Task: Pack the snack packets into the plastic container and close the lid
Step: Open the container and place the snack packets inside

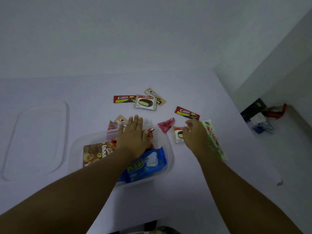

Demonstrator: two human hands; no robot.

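Observation:
The clear plastic container (169, 146) sits at the middle of the white surface. A brown packet (96, 152) and a blue packet (148, 162) lie in it. My left hand (135, 134) rests flat, fingers stretched, on a red packet (150, 132) at the container's far side. To the right, my right hand (194, 135) curls its fingers on a choco pie packet (177, 136) and covers part of a green-and-white packet (213, 142). Loose packets lie beyond: a pink triangle (166, 126), red ones (186, 113) (124, 98), another choco pie (146, 103), tan ones (155, 96) (120, 120).
The clear lid (33, 141) lies flat to the left of the container. A white wall corner rises at the right, with dark boxes and an orange-handled tool (263, 114) at its foot. Something dark (148, 228) shows at the bottom edge.

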